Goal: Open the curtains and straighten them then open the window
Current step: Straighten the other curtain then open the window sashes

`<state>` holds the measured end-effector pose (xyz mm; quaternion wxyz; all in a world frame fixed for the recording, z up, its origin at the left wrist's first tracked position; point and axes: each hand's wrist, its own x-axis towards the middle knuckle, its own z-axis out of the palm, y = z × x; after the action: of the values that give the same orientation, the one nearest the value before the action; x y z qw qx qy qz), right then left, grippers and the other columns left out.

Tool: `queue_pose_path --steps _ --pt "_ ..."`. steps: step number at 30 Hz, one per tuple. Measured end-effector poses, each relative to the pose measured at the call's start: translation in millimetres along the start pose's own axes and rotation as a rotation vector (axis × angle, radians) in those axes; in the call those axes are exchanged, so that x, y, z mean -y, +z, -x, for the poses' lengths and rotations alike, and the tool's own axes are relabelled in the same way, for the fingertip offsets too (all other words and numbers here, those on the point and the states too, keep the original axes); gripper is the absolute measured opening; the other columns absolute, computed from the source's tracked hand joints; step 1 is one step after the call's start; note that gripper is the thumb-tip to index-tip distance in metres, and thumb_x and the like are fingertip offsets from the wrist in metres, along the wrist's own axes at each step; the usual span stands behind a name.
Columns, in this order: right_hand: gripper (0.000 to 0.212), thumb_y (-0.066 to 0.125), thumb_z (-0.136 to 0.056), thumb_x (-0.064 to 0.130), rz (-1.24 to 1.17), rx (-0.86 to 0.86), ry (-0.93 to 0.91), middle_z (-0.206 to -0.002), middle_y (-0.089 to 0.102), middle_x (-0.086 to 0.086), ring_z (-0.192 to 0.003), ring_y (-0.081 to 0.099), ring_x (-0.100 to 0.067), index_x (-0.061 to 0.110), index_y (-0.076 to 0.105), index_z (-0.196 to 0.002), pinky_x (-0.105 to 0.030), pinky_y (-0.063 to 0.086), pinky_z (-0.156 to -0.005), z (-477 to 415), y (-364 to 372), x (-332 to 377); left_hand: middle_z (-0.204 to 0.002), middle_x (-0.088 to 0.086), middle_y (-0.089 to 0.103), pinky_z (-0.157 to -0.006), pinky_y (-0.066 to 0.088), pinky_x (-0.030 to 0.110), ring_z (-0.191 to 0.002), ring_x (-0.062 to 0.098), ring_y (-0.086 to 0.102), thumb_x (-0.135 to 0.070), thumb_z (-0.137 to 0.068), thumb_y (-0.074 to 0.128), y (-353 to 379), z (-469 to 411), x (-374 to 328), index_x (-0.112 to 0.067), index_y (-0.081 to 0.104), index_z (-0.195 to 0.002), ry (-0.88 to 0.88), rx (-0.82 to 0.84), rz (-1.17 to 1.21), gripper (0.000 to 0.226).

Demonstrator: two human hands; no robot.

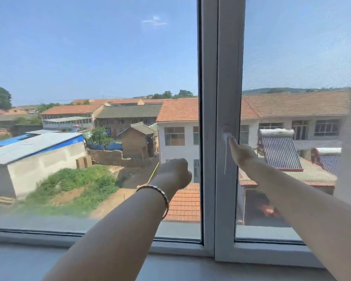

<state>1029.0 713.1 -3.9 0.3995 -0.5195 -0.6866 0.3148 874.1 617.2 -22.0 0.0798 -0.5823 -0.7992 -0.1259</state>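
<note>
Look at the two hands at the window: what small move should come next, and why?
Probably the right hand should close round the white handle and turn it. Its fingertips are at the handle, the sash frame looks shut, and no curtain covers the glass. The left hand is a loose fist beside the frame.

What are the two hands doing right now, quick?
Left hand: closed in a fist near the glass, holding nothing visible.
Right hand: fingers out flat, fingertips touching the white window handle, not gripping it.

Right hand [242,154] fingers behind frame [228,78]
</note>
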Motion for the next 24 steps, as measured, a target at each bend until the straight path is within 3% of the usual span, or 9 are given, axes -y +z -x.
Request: queue_pose_path --steps 1,3,5,8,11,13,16,19,24 --pt "0.072 0.021 -0.095 0.057 -0.080 0.016 0.025 -0.098 0.061 -0.017 -0.082 0.056 -0.025 0.000 0.057 -0.119 -0.035 0.044 -0.076 -8 6 3 -0.097 0.011 0.067 -0.061 0.045 0.028 -0.068 0.023 0.054 -0.021 -0.092 0.041 1 -7 3 -0.011 0.050 -0.070 0.002 -0.008 0.015 0.026" --pt "0.062 0.021 -0.096 0.055 -0.201 0.045 0.061 -0.078 0.063 -0.009 -0.061 0.049 -0.018 0.008 0.061 -0.091 -0.031 0.042 -0.062 -20 15 7 -0.096 0.010 0.066 -0.059 0.043 0.027 -0.066 0.022 0.052 -0.019 -0.092 0.040 3 -16 7 -0.012 0.047 -0.067 0.009 -0.007 0.027 0.027" --pt "0.063 0.019 -0.097 0.054 -0.200 0.043 0.051 -0.061 0.055 -0.007 -0.050 0.045 -0.017 0.008 0.052 -0.069 -0.028 0.036 -0.053 -30 22 8 -0.093 0.008 0.062 -0.061 0.045 0.028 -0.071 0.024 0.058 -0.020 -0.092 0.039 4 -21 8 -0.011 0.050 -0.073 0.026 0.001 0.004 0.023" --pt "0.064 0.019 -0.097 0.054 -0.069 0.001 -0.017 -0.054 0.047 -0.008 -0.045 0.046 -0.018 0.003 0.050 -0.071 -0.026 0.035 -0.046 -43 26 3 -0.094 0.012 0.066 -0.065 0.050 0.030 -0.082 0.028 0.066 -0.019 -0.092 0.040 4 -33 8 -0.008 0.060 -0.085 0.033 0.004 0.031 0.024" --pt "0.056 0.025 -0.100 0.044 0.128 -0.055 -0.146 -0.052 0.044 -0.006 -0.042 0.043 -0.016 0.008 0.046 -0.063 -0.023 0.030 -0.042 -51 18 -4 -0.096 0.012 0.065 -0.066 0.049 0.030 -0.069 0.026 0.059 -0.018 -0.092 0.040 7 -43 8 -0.009 0.057 -0.077 0.004 0.010 0.055 0.024" --pt "0.050 0.027 -0.101 0.034 0.201 -0.014 -0.216 -0.054 0.045 -0.007 -0.047 0.048 -0.018 0.013 0.039 -0.057 -0.024 0.036 -0.045 -55 9 -2 -0.088 0.008 0.062 -0.063 0.044 0.028 -0.066 0.022 0.052 -0.020 -0.093 0.040 9 -46 7 -0.010 0.054 -0.074 -0.008 0.008 0.015 0.025" --pt "0.041 0.031 -0.096 0.021 0.279 0.060 -0.230 -0.061 0.046 -0.006 -0.054 0.047 -0.019 0.013 0.038 -0.057 -0.029 0.040 -0.051 -62 -1 2 -0.087 0.005 0.061 -0.059 0.040 0.025 -0.069 0.022 0.055 -0.022 -0.094 0.039 12 -47 -1 -0.011 0.054 -0.076 -0.012 -0.007 -0.051 0.026" --pt "0.033 0.032 -0.097 0.028 0.436 0.068 -0.273 -0.076 0.048 -0.008 -0.071 0.048 -0.023 0.017 0.038 -0.066 -0.037 0.048 -0.068 -60 -1 5 -0.103 0.006 0.066 -0.064 0.041 0.027 -0.075 0.023 0.056 -0.024 -0.094 0.038 13 -46 -12 -0.013 0.057 -0.085 -0.019 0.003 -0.087 0.024" --pt "0.032 0.021 -0.099 0.037 0.534 0.076 -0.330 -0.063 0.039 -0.004 -0.051 0.040 -0.016 0.020 0.046 -0.087 -0.028 0.039 -0.047 -40 -7 10 -0.107 0.005 0.066 -0.066 0.045 0.027 -0.081 0.023 0.060 -0.025 -0.093 0.039 12 -34 -27 -0.011 0.062 -0.099 -0.052 0.022 -0.038 0.027"
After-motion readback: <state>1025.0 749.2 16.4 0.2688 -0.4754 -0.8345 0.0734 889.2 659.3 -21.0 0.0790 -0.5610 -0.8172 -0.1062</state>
